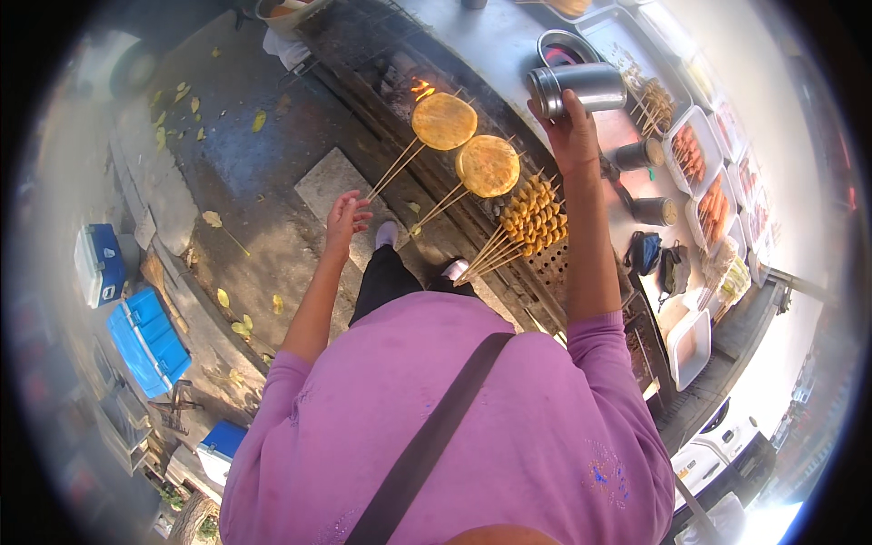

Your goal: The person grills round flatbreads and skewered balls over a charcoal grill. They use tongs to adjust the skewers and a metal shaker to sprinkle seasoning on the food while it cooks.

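My right hand (pixel 573 136) grips a steel canister (pixel 593 87), tilted on its side above the metal counter. Beside the grill my left hand (pixel 346 221) hangs with its fingers loosely parted and nothing visibly in it. Close to those fingers are the ends of two sticks that carry a round flatbread (pixel 444 121). A second skewered flatbread (pixel 488 166) lies over the charcoal grill (pixel 381 75), nearer to me. Next to it, a bunch of skewers with browned, coiled food pieces (pixel 535 216) rests across the grill, its sticks pointing towards my feet.
Flames (pixel 422 88) rise beyond the farther flatbread. On the counter (pixel 487 41) stand a steel bowl (pixel 569 44), two shaker jars (pixel 639 154) and white trays of meat skewers (pixel 688 153). Coolers, including a bright blue one (pixel 150 340), stand on the ground to the left.
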